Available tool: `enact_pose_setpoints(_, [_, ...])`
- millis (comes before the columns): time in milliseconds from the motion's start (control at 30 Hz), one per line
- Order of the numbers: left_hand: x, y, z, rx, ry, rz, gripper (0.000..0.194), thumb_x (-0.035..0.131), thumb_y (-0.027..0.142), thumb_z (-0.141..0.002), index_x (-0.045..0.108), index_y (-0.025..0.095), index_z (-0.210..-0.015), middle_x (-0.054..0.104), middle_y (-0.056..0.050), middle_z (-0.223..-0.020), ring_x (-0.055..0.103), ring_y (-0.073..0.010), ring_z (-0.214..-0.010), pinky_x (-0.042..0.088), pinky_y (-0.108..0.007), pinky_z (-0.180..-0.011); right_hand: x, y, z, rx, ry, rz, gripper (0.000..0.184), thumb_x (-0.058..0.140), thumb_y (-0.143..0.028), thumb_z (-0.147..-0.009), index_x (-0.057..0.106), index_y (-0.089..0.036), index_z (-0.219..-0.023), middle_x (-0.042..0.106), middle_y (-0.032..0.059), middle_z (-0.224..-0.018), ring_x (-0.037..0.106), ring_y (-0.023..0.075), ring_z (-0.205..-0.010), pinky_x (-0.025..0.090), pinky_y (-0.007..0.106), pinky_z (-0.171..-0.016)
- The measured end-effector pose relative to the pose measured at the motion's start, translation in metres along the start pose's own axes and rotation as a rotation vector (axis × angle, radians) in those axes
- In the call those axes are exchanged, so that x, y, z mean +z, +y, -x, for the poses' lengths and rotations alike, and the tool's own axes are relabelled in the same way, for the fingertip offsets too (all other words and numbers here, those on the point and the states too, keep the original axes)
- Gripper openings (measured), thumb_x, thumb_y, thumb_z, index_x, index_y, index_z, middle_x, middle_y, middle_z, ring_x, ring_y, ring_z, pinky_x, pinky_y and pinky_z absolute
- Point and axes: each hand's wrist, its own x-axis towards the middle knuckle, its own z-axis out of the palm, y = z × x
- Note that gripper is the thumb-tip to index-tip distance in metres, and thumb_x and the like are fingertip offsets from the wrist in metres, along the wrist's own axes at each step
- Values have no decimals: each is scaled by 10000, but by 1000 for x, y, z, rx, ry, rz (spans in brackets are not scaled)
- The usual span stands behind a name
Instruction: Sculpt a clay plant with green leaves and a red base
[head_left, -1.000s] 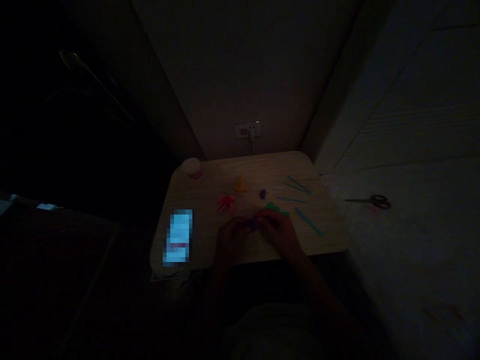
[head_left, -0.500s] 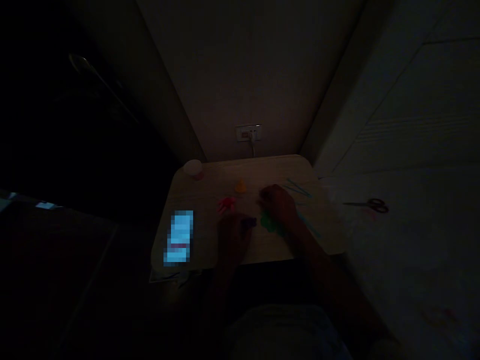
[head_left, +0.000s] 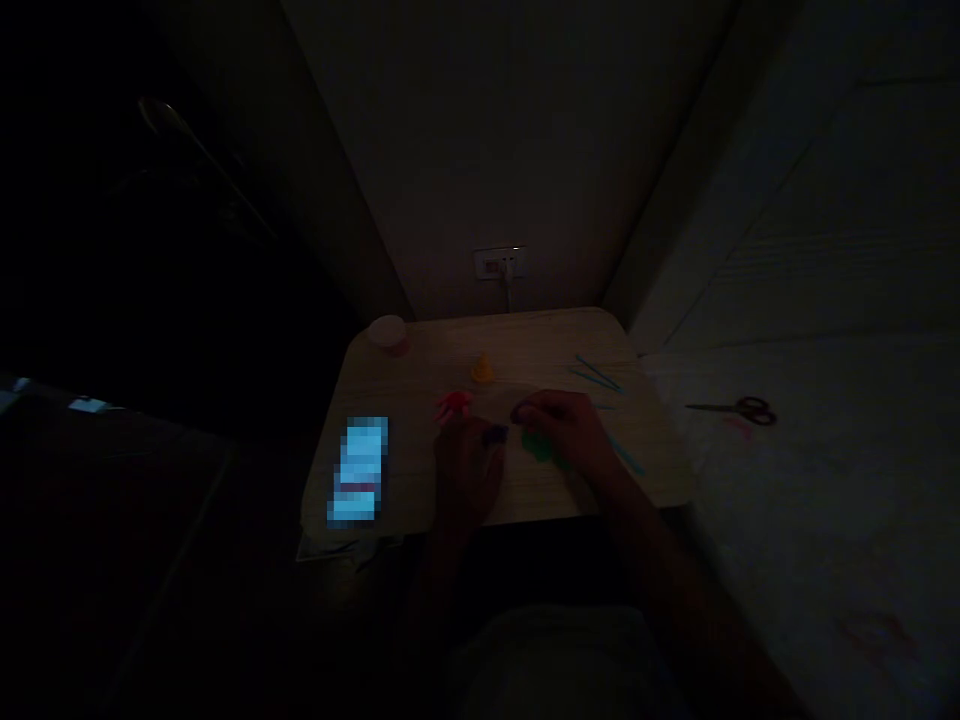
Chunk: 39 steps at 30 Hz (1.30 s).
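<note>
The room is very dark. My left hand [head_left: 463, 470] is closed around a small dark purple piece [head_left: 495, 435], whose kind I cannot make out. Facing it, my right hand [head_left: 568, 425] pinches another small dark bit [head_left: 519, 412], apart from the left hand's piece. Under the right hand lies a bright green lump [head_left: 536, 446], partly covered. Just beyond my left fingers sits a red shape with thin projections [head_left: 454, 403]. Farther back stands an orange-yellow, cone-like piece [head_left: 482, 369].
On the small wooden table [head_left: 420, 500] are a glowing, blurred phone [head_left: 358, 475], a pale cup [head_left: 388, 335] and several thin blue sticks [head_left: 598, 374]. Scissors [head_left: 739, 409] lie on the pale surface to the right. A plugged-in socket [head_left: 500, 264] is on the wall behind.
My right hand has drawn slightly nearer to me, and the dark bit at its fingertips shows more clearly. My left hand keeps its purple piece, nearly in place.
</note>
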Motion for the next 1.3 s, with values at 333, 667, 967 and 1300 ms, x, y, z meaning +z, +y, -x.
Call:
enact_pose_setpoints(333, [-10, 22, 5, -92, -36, 137, 250, 752, 481, -933, 814, 259, -1028, 811, -74, -977, 750, -253, -948, 609, -389, -876, 26, 4, 41, 48, -48, -181, 485, 799, -631, -807, 691, -209, -592, 676, -1, -571, 589, 148, -542, 480, 270, -541])
enact_pose_setpoints(667, [-9, 35, 5, -333, 19, 390, 300, 770, 416, -888, 727, 218, -666, 747, -7, -667, 702, -174, -645, 563, -280, -650, 20, -2, 52, 3, -49, -107, 451, 710, -552, -913, 723, -214, -615, 635, -2, -557, 556, 151, -544, 439, 274, -536])
enact_pose_setpoints(967, [-3, 41, 2, -543, -64, 536, 172, 734, 356, -888, 816, 205, -888, 832, -47, -871, 794, -230, -838, 632, -323, -771, 13, -2, 50, 39, 138, -193, 270, 738, -455, -890, 794, -239, -739, 763, 33, -667, 689, 199, -634, 549, 312, -601])
enact_pose_setpoints(1300, [-6, 47, 3, -565, -105, 626, 69, 829, 273, -787, 821, 209, -812, 834, -66, -925, 791, -240, -905, 627, -359, -881, 17, -4, 51, 3, 187, -304, 66, 843, -279, -772, 842, -247, -830, 833, 27, -811, 765, 197, -723, 629, 316, -711])
